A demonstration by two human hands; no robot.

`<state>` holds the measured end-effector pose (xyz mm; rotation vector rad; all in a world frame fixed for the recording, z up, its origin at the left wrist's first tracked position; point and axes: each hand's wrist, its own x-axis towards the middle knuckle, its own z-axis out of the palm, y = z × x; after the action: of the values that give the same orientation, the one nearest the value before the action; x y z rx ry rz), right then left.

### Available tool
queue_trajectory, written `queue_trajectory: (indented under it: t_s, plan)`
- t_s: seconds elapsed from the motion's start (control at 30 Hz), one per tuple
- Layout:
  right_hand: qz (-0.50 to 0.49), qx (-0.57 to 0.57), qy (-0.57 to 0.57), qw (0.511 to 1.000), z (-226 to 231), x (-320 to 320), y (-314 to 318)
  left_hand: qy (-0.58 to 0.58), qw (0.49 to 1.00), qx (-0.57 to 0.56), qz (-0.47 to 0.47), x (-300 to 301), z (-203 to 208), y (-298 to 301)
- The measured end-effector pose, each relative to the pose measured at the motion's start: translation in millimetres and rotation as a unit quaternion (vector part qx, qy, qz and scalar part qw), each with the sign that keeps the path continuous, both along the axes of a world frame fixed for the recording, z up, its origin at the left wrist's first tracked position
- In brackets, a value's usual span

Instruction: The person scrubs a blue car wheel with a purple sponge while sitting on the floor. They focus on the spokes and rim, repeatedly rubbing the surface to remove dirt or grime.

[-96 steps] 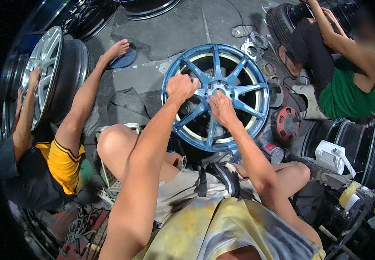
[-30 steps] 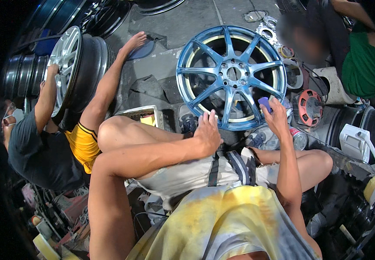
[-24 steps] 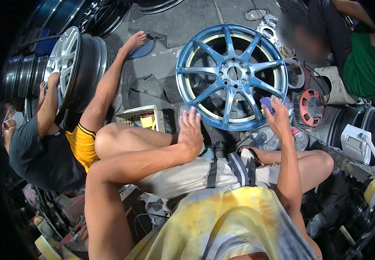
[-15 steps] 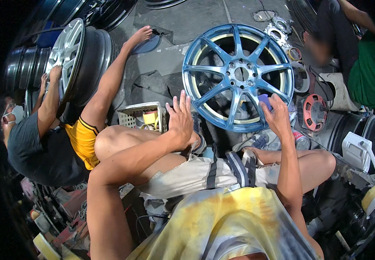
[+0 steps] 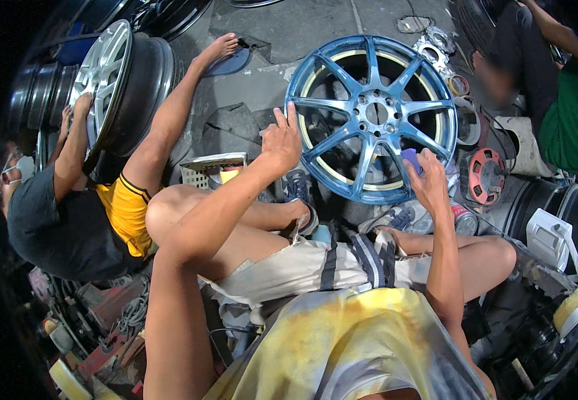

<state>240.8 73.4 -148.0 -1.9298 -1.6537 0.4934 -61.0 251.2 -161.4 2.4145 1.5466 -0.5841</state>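
Observation:
A blue multi-spoke wheel rim (image 5: 429, 105) with bare silvery patches lies face up on the floor in front of me. My left hand (image 5: 281, 141) is at its left edge, index finger stretched along the outer lip, the other fingers partly bent. It looks to hold nothing; whether the fingertip touches the lip is hard to tell. At the rim's lower right, my right hand (image 5: 430, 183) pinches a small purple pad (image 5: 410, 159) against or just over a spoke. What the pad is made of cannot be made out.
A white basket (image 5: 195, 175) holding something yellow stands left of my shin. Left, a person in a dark shirt (image 5: 62, 220) handles a silver wheel (image 5: 105, 73). Right are a red reel (image 5: 485, 177), a can (image 5: 463, 220) and another person in green (image 5: 575, 127).
My left hand has moved forward from near the rim's lower left to its left edge, several fingers bending. The rim appears slightly further right. My right hand keeps the pad in nearly the same place.

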Motion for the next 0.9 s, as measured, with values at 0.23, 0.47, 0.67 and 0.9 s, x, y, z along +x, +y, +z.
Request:
queue_trajectory:
  t_s: [0.23,0.47,0.67,0.9]
  plan:
    - [-0.018,-0.009,0.001,1.000,2,2,-3,0.001,0.999,-0.024,0.043,18,14,1]
    - [-0.098,-0.110,0.149,0.978,-2,23,-47,-0.054,0.993,0.078,-0.067,32,24,10]
    - [-0.201,-0.308,0.413,0.833,-7,21,-78,-0.269,0.953,-0.012,-0.136,38,-5,69]
    - [-0.276,-0.200,0.398,0.852,-45,6,-57,-0.267,0.962,-0.047,-0.030,45,-32,61]
